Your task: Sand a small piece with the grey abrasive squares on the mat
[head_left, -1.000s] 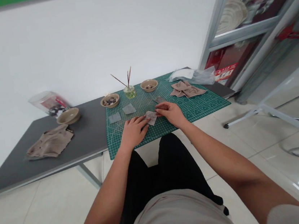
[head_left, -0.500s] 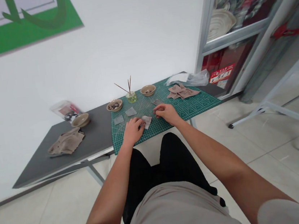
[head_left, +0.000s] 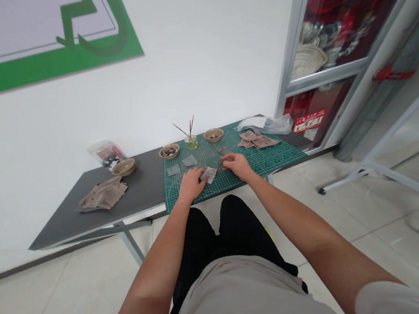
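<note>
My left hand (head_left: 191,185) rests on the green cutting mat, its fingertips on the left edge of a small pale fabric square (head_left: 209,175). My right hand (head_left: 235,166) lies just right of that square, fingers bunched together, with nothing visible in them. A small grey translucent square (head_left: 224,151) lies just beyond my right fingertips. Two similar squares (head_left: 173,170) (head_left: 189,160) lie further left on the green cutting mat (head_left: 270,157).
A glass with thin sticks (head_left: 191,142) stands between two small bowls (head_left: 169,151) (head_left: 213,135) at the mat's far edge. Taupe cloths (head_left: 255,140) (head_left: 102,194), a plastic bag (head_left: 267,125), a third bowl (head_left: 123,167) and a clear jar (head_left: 106,154) share the grey table (head_left: 143,190).
The view has tilted upward, so the table sits smaller and higher in the picture and more of the wall shows. My hands have shifted only slightly around the fabric square.
</note>
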The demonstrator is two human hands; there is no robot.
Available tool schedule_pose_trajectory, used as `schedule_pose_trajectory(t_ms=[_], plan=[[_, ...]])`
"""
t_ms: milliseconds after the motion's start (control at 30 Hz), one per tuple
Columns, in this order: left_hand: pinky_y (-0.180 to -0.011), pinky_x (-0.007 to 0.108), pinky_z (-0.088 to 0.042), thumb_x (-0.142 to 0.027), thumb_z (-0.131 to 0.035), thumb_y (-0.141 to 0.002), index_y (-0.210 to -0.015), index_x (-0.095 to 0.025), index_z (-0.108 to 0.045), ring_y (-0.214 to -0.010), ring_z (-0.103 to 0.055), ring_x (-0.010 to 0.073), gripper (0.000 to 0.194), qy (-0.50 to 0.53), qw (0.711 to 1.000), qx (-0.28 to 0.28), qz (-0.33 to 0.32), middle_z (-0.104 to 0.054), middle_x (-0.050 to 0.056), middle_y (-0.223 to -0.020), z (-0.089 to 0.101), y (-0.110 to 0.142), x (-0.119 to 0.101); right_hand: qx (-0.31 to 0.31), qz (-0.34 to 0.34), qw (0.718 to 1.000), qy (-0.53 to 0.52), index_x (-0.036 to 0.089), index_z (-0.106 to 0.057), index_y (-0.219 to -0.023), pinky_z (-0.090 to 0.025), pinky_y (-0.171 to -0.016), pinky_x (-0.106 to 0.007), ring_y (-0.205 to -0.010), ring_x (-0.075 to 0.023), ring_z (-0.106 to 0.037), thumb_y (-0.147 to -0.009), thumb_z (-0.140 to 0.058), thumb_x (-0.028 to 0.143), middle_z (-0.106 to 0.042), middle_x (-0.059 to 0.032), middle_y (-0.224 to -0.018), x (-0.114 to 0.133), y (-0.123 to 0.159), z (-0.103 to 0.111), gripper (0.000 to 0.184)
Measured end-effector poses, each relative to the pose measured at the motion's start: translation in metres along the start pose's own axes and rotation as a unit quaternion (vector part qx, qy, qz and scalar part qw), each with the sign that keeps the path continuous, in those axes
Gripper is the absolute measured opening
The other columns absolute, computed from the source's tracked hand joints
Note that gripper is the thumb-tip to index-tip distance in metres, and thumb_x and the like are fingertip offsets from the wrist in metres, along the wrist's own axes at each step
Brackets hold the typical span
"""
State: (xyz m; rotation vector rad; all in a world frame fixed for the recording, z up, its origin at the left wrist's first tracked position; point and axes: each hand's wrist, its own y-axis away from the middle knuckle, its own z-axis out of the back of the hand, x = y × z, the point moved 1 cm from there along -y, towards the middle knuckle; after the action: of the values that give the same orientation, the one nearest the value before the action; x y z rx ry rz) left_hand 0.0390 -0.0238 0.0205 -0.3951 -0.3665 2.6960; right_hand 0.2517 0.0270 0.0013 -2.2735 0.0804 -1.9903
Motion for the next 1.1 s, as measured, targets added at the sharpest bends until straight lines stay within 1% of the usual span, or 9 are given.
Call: schedule_pose_trajectory(t_ms=[100, 167, 267, 400, 600, 733, 867, 967, 1100], plan=[[-0.095, 0.046, -0.04, -0.032, -0.052, -0.095, -0.121, -0.027, -0.07, -0.116, -0.054, 0.03, 0.033, -0.004, 1.0, -0.004, 0.006, -0.067, 0.01, -0.124, -0.001, 0.0, 0.001, 0.001, 0.019, 0.998, 0.055, 0.015, -0.076, -0.087, -0.058, -0.072, -0.031, -0.068, -0.0177, -0.07, -0.067, -0.066, 0.017, -0.076, -0.0054, -0.076, 0.001, -0.001, 0.001, 0.022], [-0.095, 0.049, -0.039, -0.029, -0.051, -0.095, -0.117, -0.028, -0.073, -0.117, -0.052, 0.032, 0.032, -0.012, 1.0, -0.013, 0.017, -0.066, 0.01, -0.123, -0.001, 0.001, 0.001, 0.012, 0.053, 0.989, 0.14, 0.016, -0.078, -0.088, -0.058, -0.078, -0.033, -0.073, -0.0189, -0.071, -0.07, -0.067, 0.018, -0.077, -0.0054, -0.078, 0.004, -0.002, -0.002, 0.022], [-0.095, 0.05, -0.039, -0.031, -0.051, -0.095, -0.122, -0.03, -0.071, -0.117, -0.051, 0.0317, 0.034, -0.026, 0.999, -0.011, 0.037, -0.065, 0.011, -0.121, -0.001, 0.001, -0.001, 0.046, 0.114, 0.958, 0.259, 0.019, -0.079, -0.089, -0.056, -0.083, -0.035, -0.079, -0.0197, -0.071, -0.075, -0.069, 0.02, -0.078, -0.0049, -0.083, 0.007, -0.001, -0.018, 0.017], [-0.095, 0.046, -0.039, -0.036, -0.05, -0.096, -0.121, -0.026, -0.069, -0.117, -0.05, 0.0288, 0.034, -0.054, 0.997, -0.002, 0.051, -0.065, 0.01, -0.12, 0.001, 0.002, -0.004, 0.112, 0.19, 0.913, 0.342, 0.02, -0.079, -0.091, -0.055, -0.085, -0.03, -0.089, -0.0174, -0.071, -0.081, -0.07, 0.019, -0.077, -0.0065, -0.101, 0.005, 0.003, -0.045, 0.014], [-0.094, 0.047, -0.039, -0.038, -0.045, -0.098, -0.126, -0.026, -0.065, -0.114, -0.051, 0.0292, 0.037, -0.083, 0.995, -0.005, 0.063, -0.063, 0.01, -0.119, 0.001, 0.007, -0.01, 0.132, 0.208, 0.834, 0.493, 0.02, -0.079, -0.092, -0.048, -0.092, -0.032, -0.096, -0.02, -0.067, -0.085, -0.07, 0.019, -0.076, -0.0069, -0.097, 0.006, 0.011, -0.05, 0.011], [-0.094, 0.049, -0.038, -0.041, -0.044, -0.098, -0.127, -0.025, -0.065, -0.115, -0.051, 0.0304, 0.04, -0.088, 0.994, -0.005, 0.058, -0.063, 0.011, -0.121, 0.001, 0.008, -0.012, 0.139, 0.19, 0.802, 0.55, 0.02, -0.079, -0.095, -0.045, -0.089, -0.031, -0.096, -0.0208, -0.065, -0.089, -0.069, 0.027, -0.075, -0.0082, -0.096, 0.012, 0.012, -0.049, 0.014], [-0.096, 0.049, -0.038, -0.038, -0.044, -0.097, -0.128, -0.026, -0.065, -0.116, -0.05, 0.03, 0.039, -0.083, 0.995, 0.001, 0.062, -0.063, 0.01, -0.123, 0.001, 0.007, -0.011, 0.133, 0.2, 0.766, 0.596, 0.018, -0.078, -0.089, -0.042, -0.09, -0.033, -0.098, -0.0224, -0.062, -0.091, -0.067, 0.03, -0.075, -0.0086, -0.091, 0.013, 0.011, -0.062, 0.016], [-0.097, 0.05, -0.038, -0.033, -0.043, -0.096, -0.128, -0.027, -0.065, -0.118, -0.05, 0.0296, 0.039, -0.078, 0.995, 0.014, 0.062, -0.063, 0.01, -0.124, 0.002, 0.006, -0.009, 0.127, 0.188, 0.761, 0.608, 0.017, -0.077, -0.089, -0.042, -0.087, -0.032, -0.094, -0.0222, -0.063, -0.092, -0.064, 0.027, -0.075, -0.0091, -0.089, 0.013, 0.014, -0.067, 0.017], [-0.099, 0.051, -0.037, -0.032, -0.042, -0.097, -0.129, -0.028, -0.064, -0.119, -0.05, 0.0295, 0.039, -0.072, 0.995, 0.025, 0.064, -0.063, 0.01, -0.122, 0.003, 0.005, -0.008, 0.154, 0.175, 0.774, 0.588, 0.021, -0.079, -0.094, -0.043, -0.085, -0.028, -0.094, -0.0203, -0.065, -0.091, -0.064, 0.026, -0.077, -0.0065, -0.093, 0.019, 0.02, -0.059, 0.017]])
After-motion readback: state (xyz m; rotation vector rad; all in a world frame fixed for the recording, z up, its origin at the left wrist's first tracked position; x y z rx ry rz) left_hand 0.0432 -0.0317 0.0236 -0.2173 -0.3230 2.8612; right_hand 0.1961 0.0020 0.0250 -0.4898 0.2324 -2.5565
